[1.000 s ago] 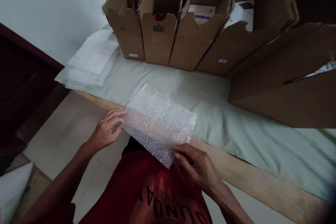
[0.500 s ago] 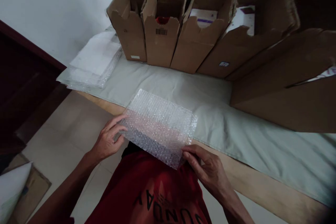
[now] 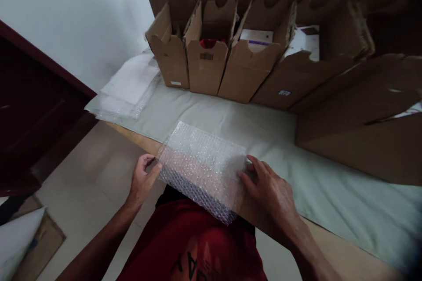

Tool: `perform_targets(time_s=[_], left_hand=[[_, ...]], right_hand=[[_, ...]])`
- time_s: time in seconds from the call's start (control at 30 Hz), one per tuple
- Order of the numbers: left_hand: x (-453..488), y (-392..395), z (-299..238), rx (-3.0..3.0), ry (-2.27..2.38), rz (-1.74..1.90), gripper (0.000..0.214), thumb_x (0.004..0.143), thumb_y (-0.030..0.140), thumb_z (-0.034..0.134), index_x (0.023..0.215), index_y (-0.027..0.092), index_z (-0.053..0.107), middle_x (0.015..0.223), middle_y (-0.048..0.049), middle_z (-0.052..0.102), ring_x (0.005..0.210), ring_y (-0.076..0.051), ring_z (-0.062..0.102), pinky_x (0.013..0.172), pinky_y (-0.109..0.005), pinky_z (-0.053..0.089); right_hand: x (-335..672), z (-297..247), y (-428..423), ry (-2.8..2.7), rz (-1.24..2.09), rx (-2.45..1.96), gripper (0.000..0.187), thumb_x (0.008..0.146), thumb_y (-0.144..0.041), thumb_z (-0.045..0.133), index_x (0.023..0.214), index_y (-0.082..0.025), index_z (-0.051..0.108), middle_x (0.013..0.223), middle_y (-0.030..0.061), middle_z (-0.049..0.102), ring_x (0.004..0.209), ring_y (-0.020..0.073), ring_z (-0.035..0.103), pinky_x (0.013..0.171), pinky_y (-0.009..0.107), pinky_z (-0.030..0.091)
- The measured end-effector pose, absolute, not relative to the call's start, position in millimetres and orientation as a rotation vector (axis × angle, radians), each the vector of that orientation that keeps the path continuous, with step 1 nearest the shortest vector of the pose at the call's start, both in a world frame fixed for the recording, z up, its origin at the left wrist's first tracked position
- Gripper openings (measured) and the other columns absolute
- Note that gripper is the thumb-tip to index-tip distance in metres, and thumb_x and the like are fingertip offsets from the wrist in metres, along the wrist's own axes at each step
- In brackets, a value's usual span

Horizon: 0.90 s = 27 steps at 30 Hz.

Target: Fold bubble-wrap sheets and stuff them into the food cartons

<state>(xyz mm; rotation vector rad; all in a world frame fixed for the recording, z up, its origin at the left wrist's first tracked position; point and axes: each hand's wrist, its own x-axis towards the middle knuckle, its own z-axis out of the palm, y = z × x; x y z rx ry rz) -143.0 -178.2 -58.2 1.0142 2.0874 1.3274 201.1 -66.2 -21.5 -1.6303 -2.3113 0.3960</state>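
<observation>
Bubble-wrap sheet point(image 3: 198, 169) lies on the near side of the table, far part on the pale green cloth point(image 3: 263, 138), near part out past the wooden edge towards the red shirt point(image 3: 194, 237); clock read from the sheet's middle, twelve pointing away from the worker.

Left hand point(image 3: 143, 180) at nine o'clock, by the sheet's left edge; half a second ago its fingers reached out straighter, now they are curled, thumb tip at the edge; from where I stand I cannot tell whether plastic is pinched between them.

Right hand point(image 3: 272, 191) at three o'clock; this is the clear change, for it was down near four to five, at the near corner, and has come up the right side; forefinger and thumb show a gap, the thumb over the sheet; cannot tell whether they grip it.

Stack of wrap point(image 3: 128, 83) at ten to eleven; cardboard boxes point(image 3: 206, 68) in a row from twelve round to two, well apart from both hands.
</observation>
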Motion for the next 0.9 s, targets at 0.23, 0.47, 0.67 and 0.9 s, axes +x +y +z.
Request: perform_targets(time_s=[0.23, 0.47, 0.67, 0.9], left_hand=[[-130, -178, -46, 0.948, 2.003, 1.225, 0.025, 0.075, 0.04, 0.07, 0.086, 0.021, 0.058, 0.074, 0.0013, 0.064, 0.067, -0.014, 0.063, 0.062, -0.024, 0.052], [-103, -165, -14, 1.091, 1.925, 1.098, 0.047, 0.083, 0.036, 0.067, 0.126, 0.019, 0.059, 0.087, -0.0009, 0.071, 0.076, -0.014, 0.066, 0.07, -0.024, 0.052], [-108, -136, -9, 1.383, 1.868, 0.812, 0.052, 0.084, 0.038, 0.061, 0.131, 0.016, 0.06, 0.081, -0.0008, 0.07, 0.072, -0.016, 0.067, 0.065, -0.028, 0.052], [-114, -113, 2, 1.744, 1.911, 0.806, 0.035, 0.087, 0.034, 0.057, 0.114, 0.016, 0.069, 0.098, -0.0077, 0.074, 0.079, -0.019, 0.07, 0.067, -0.03, 0.057]], right_hand=[[192, -29, -67, -2.266, 0.544, -1.5, 0.04, 0.094, -0.031, 0.05, 0.129, -0.021, 0.067, 0.089, 0.0029, 0.078, 0.071, 0.0222, 0.074, 0.061, 0.032, 0.052], [213, -7, -33, -2.185, 0.344, -1.511, 0.037, 0.092, -0.03, 0.053, 0.121, -0.019, 0.072, 0.081, 0.0041, 0.074, 0.065, 0.0196, 0.068, 0.06, 0.03, 0.047], [236, 3, -8, -2.108, 0.138, -1.57, 0.034, 0.092, -0.031, 0.055, 0.119, -0.018, 0.071, 0.095, 0.0083, 0.074, 0.062, 0.0187, 0.065, 0.06, 0.031, 0.046], [247, -8, -12, -2.064, 0.354, -1.534, 0.028, 0.092, -0.033, 0.054, 0.106, -0.017, 0.074, 0.09, 0.0084, 0.075, 0.062, 0.0185, 0.065, 0.064, 0.032, 0.05]])
